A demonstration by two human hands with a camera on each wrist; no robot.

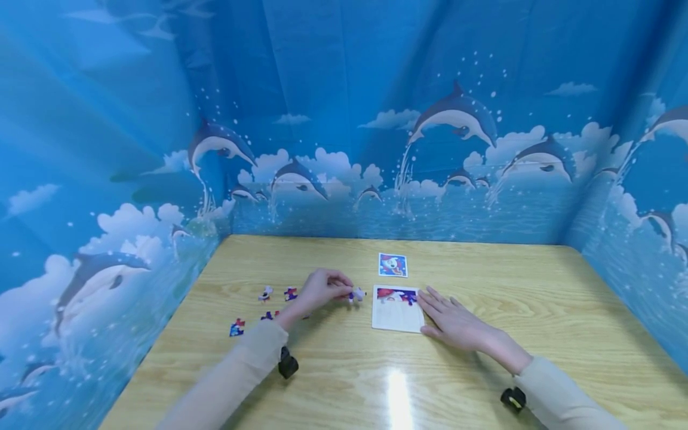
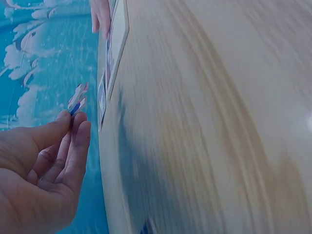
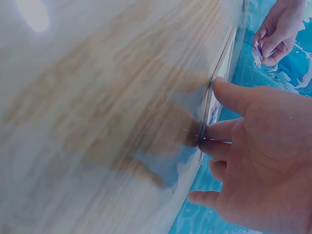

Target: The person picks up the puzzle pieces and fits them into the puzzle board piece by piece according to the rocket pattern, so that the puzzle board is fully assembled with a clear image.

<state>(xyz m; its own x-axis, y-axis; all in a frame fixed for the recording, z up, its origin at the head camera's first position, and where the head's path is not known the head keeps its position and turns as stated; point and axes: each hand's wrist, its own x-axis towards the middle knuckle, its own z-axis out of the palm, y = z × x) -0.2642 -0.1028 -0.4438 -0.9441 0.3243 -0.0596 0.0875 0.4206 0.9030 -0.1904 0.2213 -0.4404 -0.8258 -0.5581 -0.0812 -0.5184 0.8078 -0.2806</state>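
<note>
The head view is looking forward and down across the table (image 1: 500, 275); low, nearer left and right wrist views are sharing the puzzle board (image 1: 396, 318), upper left and right of centre respectively.

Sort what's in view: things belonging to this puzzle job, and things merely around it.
Part of the job: puzzle piece pinched by the left hand; partly filled board, touched by the right hand; loose pieces; picture card, probably the reference.

Merely around it: dolphin-print curtain; wood-grain table; black wrist devices.
</note>
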